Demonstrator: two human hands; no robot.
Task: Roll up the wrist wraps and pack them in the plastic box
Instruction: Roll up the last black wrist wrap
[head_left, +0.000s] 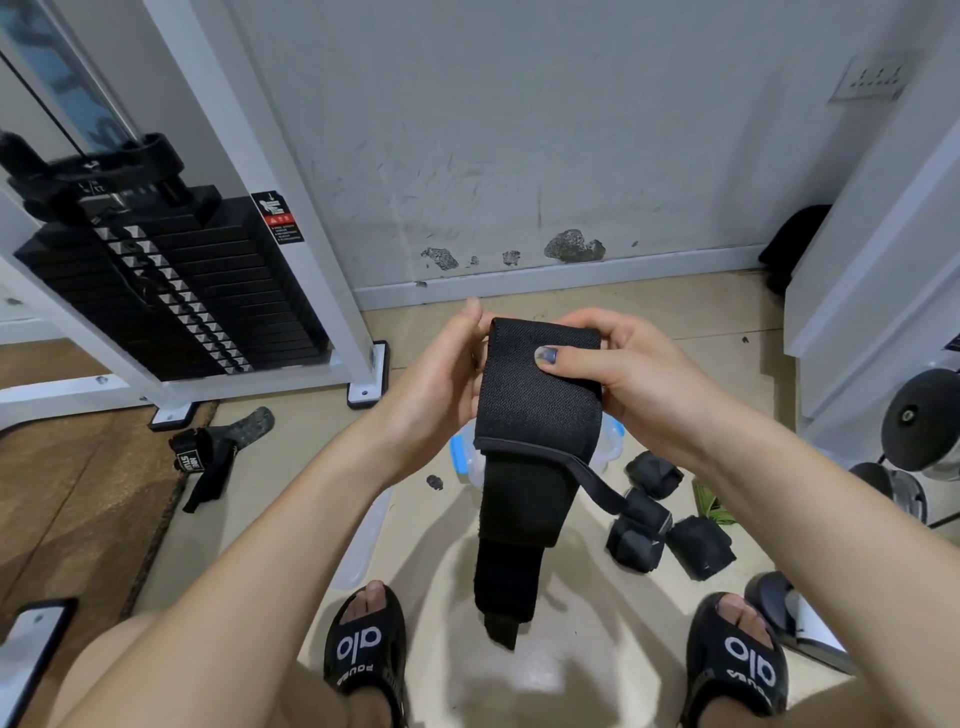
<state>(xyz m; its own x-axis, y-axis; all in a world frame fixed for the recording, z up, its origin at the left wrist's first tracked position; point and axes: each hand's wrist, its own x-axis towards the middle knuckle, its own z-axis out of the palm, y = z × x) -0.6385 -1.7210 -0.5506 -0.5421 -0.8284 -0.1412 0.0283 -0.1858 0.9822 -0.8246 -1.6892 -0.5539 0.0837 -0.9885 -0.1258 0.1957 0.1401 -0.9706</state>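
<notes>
Mid-task, by the look of it. Three rolled wrist wraps (670, 512) lying on the floor (571, 649) at lower right of centre, compact black bundles touching or nearly touching one another, none yet inside the plastic box (612, 441). Box visible only in slivers behind the wrap in hand: clear walls, blue clips, sitting on the floor just below centre frame; contents impossible to judge. A pale translucent panel, probably the box lid (363, 540), flat on the floor beside the left forearm.

Wrist wrap (540, 395) held up at centre frame, top end gripped, rest hanging down in stepped folds toward the feet. Left hand (441, 384) against the left edge, fingers hidden behind the fabric, thumb up; grip there looks curled round the edge. Right hand (623, 374) clamped on the upper right corner, thumb pressed flat across the front face, fingers wrapped behind. Rolling of this one barely begun or not begun.

Left to do, as judged: roll this wrap, perhaps also the loose black glove-like strap (208, 462) at left near the weight machine (171, 291), then load every bundle into the box.

Fabric: woven elastic, fine ribbed weave, matte black, stitched hem at the edges, thin thumb loop (602, 486) trailing right. Soft, springy, likely to unroll unless the end fastens down. Floor smooth, pale, slightly glossy.
</notes>
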